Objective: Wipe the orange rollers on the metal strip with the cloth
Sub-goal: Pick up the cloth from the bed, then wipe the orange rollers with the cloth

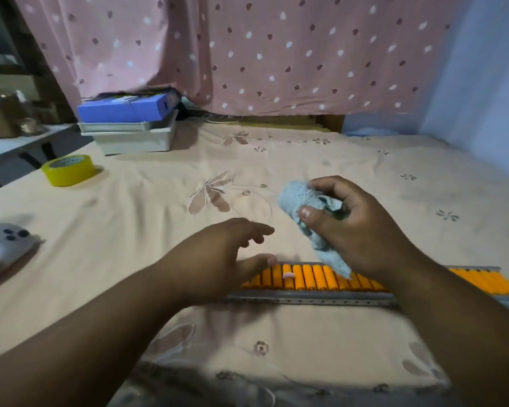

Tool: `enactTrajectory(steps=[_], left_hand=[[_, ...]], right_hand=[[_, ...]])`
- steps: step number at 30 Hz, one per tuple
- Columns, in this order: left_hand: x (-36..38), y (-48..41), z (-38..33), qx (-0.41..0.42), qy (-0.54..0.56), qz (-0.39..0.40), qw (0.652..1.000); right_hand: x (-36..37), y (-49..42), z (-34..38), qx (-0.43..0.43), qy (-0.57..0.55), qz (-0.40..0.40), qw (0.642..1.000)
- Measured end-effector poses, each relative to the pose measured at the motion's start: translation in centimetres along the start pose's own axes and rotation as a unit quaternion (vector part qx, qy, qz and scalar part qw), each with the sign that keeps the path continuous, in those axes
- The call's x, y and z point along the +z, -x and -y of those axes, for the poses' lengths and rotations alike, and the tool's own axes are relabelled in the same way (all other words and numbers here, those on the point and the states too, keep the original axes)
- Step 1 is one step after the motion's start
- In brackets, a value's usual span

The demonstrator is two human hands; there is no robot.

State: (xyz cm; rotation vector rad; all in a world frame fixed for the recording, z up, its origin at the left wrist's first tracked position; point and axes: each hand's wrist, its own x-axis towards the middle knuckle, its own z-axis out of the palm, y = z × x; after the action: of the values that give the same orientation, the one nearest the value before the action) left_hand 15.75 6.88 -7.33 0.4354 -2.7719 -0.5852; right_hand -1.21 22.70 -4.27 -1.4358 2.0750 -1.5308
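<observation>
Orange rollers [309, 277] sat side by side in a grey metal strip [312, 300] that lay across the cloth-covered tabletop [165, 183], just below both hands. The right hand [356, 227] was clamped on a bunched pale blue cloth [303, 201], thumb pressed against its front and fingers curled over its top; the loose lower end of the cloth hung down to the rollers beneath that hand, though whether it touched them could not be told. The right forearm crossed over the strip, hiding a stretch of rollers, and more of them showed beyond it to the right. The left hand [227, 254] held nothing, its fingers spread and slightly curled, hovering over the left end of the strip with the thumb near the first rollers. A small pale scrap [288, 275] lay on the rollers between the hands. Far left of the left hand stood a yellow roll of tape [68, 170] and, nearer the edge, a white controller [5, 245]. Beyond the hands, a blue box [127, 107] rested on stacked white trays [135, 136] before a pink spotted curtain [276, 48].
</observation>
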Motion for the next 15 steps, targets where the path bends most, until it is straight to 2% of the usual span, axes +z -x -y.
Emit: enactTrajectory(steps=[3,8,15], left_hand=[[1.6,1.1,1.0,0.009,-0.14,0.045,0.989],[2.6,2.0,1.3,-0.006,-0.147,0.016,0.989],[3.7,2.8,1.1,-0.051,-0.115,-0.037,0.991]], right_hand=[[-1.7,0.7,-0.7,0.002,0.06,-0.009,0.998],[-3.0,1.8,-1.1,-0.02,0.201,0.038,0.979],[-2.4,0.8,0.3,-0.093,0.358,0.181,0.911]])
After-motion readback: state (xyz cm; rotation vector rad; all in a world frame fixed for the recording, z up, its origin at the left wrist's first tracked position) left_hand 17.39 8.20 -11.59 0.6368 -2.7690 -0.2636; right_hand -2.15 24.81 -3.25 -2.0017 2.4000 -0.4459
